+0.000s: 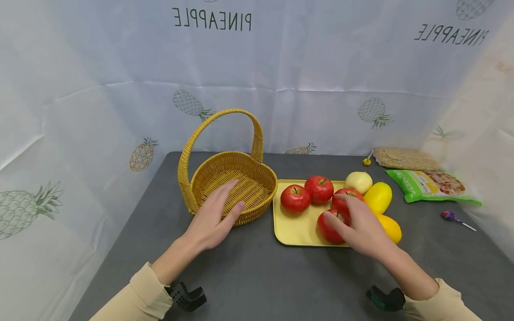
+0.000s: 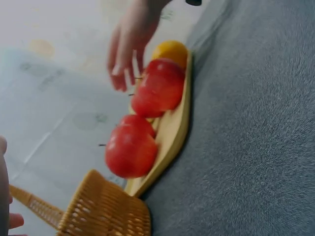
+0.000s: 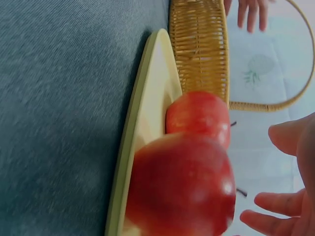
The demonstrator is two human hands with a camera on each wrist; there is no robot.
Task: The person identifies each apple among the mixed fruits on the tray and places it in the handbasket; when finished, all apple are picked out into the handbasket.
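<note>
In the head view my left hand [image 1: 213,223] hovers at the near rim of a woven basket [image 1: 261,207] with a tall handle, fingers extended and holding nothing. The inside of the basket shows bare weave. To its right, a yellow tray [image 1: 295,234] bears several red apples. My right hand [image 1: 363,229] is over the tray's right part, fingers spread loosely above the front apple [image 1: 327,228] and partly hiding the apple [image 1: 341,203] behind it. In the right wrist view, thumb and fingers stand apart beside the large near apple [image 3: 182,187], with a gap between.
A pale round fruit [image 1: 358,182] and two yellow oval fruits [image 1: 378,197] lie at the tray's right side. Farther right are a green food packet [image 1: 435,185], a tan woven pouch [image 1: 405,159], a yellow lollipop [image 1: 367,162] and a purple lollipop [image 1: 449,216]. Pineapple-print cloth hangs behind the grey table.
</note>
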